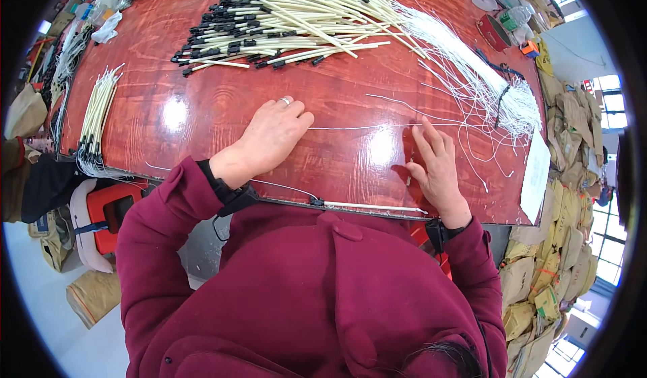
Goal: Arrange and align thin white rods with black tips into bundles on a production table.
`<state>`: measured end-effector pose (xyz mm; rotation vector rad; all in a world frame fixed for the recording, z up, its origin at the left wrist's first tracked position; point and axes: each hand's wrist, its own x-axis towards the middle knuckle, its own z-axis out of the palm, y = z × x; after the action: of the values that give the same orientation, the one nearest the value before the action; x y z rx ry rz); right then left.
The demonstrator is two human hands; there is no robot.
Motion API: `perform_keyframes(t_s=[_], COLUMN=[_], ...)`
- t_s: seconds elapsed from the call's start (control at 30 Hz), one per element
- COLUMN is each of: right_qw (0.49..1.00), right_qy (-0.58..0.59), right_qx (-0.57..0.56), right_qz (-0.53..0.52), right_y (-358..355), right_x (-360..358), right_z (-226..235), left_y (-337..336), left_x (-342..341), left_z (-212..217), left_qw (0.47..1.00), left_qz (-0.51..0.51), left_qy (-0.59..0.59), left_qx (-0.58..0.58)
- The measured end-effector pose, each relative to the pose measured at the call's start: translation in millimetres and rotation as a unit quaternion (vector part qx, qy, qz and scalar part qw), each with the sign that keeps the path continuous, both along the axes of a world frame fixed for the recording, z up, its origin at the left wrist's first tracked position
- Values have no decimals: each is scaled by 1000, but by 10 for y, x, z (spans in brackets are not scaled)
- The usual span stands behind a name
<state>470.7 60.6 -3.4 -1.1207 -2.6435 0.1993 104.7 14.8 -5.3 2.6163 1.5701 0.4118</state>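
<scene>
A thin white string (364,128) stretches almost straight across the red table (222,122). At its left end, the curled fingers of my left hand (269,135), with a ring on one of them, close on it. My right hand (437,162) has its fingers extended and apart, with the fingertips beside the string's right part. Along the near table edge lies one cream rod (374,207) with a black clip (317,202) at its left end. From that clip a white string runs left toward my left wrist, where the forearm hides it.
A big pile of cream rods with black clips (296,21) covers the far middle. To the right lies a tied bundle of white strings (465,51), near a white paper sheet (536,176). A smaller rod bundle (101,108) lies left, above a red stool (111,216). Sacks (539,277) stand right.
</scene>
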Motion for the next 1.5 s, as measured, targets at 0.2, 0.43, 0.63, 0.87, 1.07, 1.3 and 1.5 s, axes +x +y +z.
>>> perform_keyframes(t_s=[0.2,0.43,0.63,0.87,1.07,1.3,1.5], right_qw=[1000,996,995,999,999,999,998], right_qy=[-24,-89,-94,-32,9,44,49], right_qx=[3,16,-30,-24,-32,-30,-37], right_qz=[-11,-19,-22,-10,1,1,-6], right_y=[13,20,29,-151,-104,-125,-103], right_x=[-27,-91,-159,9,-3,6,4], right_z=[-24,12,119,38,38,-46,-56], left_y=[-41,-63,-10,33,195,1268,1606], left_x=[-78,-88,-136,-164,-186,181,128], left_z=[21,65,41,104,171,172,134], left_qw=[1000,1000,1000,999,1000,987,978], left_qz=[-8,-8,-2,-19,-1,-26,-51], left_qy=[23,28,29,40,1,36,107], left_qx=[9,9,10,-9,-14,152,171])
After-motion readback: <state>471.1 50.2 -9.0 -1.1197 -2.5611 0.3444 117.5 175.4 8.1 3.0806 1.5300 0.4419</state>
